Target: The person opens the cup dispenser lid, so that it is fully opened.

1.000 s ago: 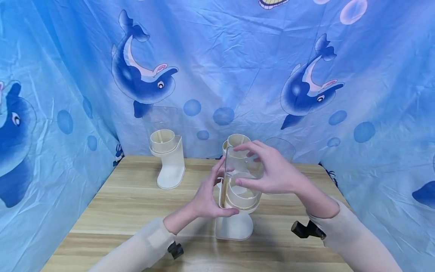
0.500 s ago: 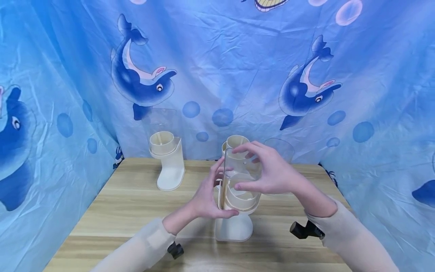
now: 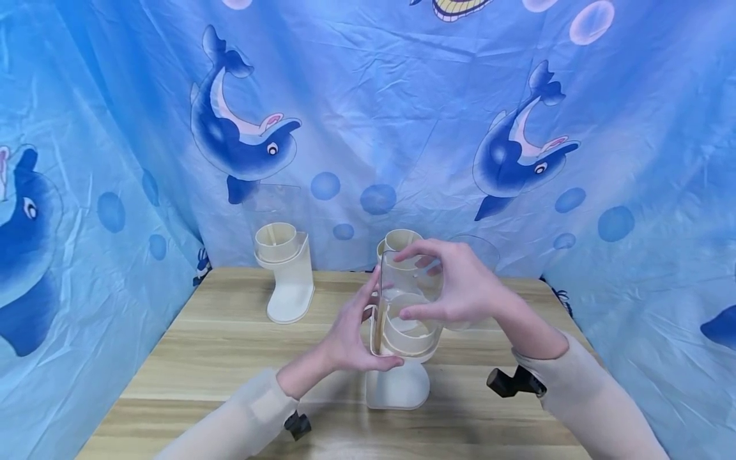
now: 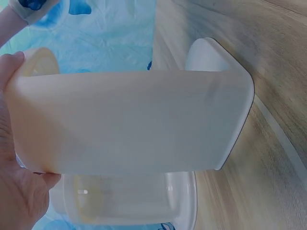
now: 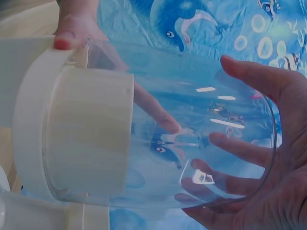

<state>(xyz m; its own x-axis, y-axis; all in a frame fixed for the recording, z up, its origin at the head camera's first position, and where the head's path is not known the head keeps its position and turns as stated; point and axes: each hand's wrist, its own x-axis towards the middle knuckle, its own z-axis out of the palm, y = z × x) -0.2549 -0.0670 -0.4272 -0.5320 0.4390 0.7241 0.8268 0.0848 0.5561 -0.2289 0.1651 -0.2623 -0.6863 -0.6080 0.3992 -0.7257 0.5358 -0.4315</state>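
A white stand point(image 3: 399, 386) with a flat foot and a ring-shaped holder on top stands upright on the table, near the middle of the head view. My left hand point(image 3: 351, 335) grips the upper back of this stand, thumb to the near side. Within the ring sits a cream collar point(image 5: 91, 129), and a clear plastic canister point(image 5: 163, 72) fits around it, seen in the right wrist view. My right hand point(image 3: 460, 281) holds the canister's far end from above, thumb and fingers spread round its wall. In the left wrist view the stand's smooth back point(image 4: 129, 122) fills the middle.
On the wooden table point(image 3: 230, 364), a similar white stand point(image 3: 290, 287) with a clear canister is at the back left. Another cream and white stand point(image 3: 402, 239) is partly hidden behind my hands. A clear round-edged piece point(image 3: 489, 255) lies behind my right hand. Blue dolphin-print cloth point(image 3: 379, 128) surrounds the table.
Both hands keep their hold on the stand and canister with barely any movement. The head view has shifted slightly.
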